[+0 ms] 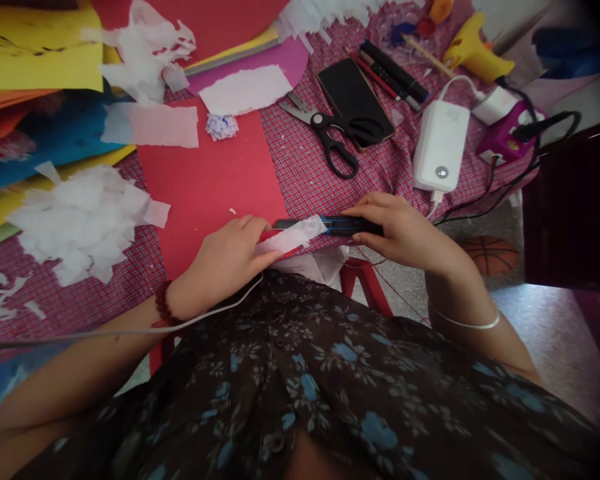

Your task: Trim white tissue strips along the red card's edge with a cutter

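Observation:
My left hand (227, 257) is closed on a narrow white paper strip (297, 233) at the table's front edge, thumb over it. My right hand (397, 227) grips the dark handle of a box cutter (347, 225), whose blade points left. The strip's right end overlaps the front of the cutter; whether the blade touches the paper I cannot tell. Under the left hand lies a red sheet (215, 180), with a crumpled paper ball (222, 127) at its far end. Black-handled scissors (325, 130) rest beyond the cutter, partly over a phone (353, 93).
A heap of white paper pieces (87, 220) and coloured sheets (40, 50) lie at left. At right are a white power bank (441, 143), a purple plug adapter (507, 133) with cables, and a yellow glue gun (475, 50). A basketball (493, 255) sits on the floor.

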The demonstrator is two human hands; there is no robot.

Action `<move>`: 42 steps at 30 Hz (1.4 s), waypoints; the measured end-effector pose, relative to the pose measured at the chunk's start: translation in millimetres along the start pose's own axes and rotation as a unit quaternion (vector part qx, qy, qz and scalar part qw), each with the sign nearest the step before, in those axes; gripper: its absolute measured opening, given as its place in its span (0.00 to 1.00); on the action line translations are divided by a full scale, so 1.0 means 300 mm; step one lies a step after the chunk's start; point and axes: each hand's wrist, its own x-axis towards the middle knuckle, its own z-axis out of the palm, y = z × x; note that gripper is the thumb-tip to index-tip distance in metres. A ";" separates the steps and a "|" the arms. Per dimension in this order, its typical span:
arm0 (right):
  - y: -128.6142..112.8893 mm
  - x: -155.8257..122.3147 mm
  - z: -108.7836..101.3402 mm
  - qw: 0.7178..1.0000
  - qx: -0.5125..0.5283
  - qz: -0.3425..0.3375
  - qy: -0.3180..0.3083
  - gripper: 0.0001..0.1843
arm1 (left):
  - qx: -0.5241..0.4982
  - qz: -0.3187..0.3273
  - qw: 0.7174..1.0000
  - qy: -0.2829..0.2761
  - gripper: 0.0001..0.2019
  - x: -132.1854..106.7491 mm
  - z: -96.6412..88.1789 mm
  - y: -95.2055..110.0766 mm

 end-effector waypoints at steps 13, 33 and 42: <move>-0.001 -0.035 -0.010 0.999 0.023 0.004 0.033 0.20 | -0.209 -0.029 0.977 -0.025 0.09 0.085 -0.042 0.003; 0.059 0.028 -0.002 0.997 -0.048 0.005 0.062 0.21 | -0.084 -0.023 0.996 -0.026 0.12 0.044 -0.016 -0.125; 0.063 -0.030 -0.009 0.997 -0.015 0.002 0.072 0.21 | -0.078 0.106 0.987 0.090 0.12 0.033 0.043 -0.132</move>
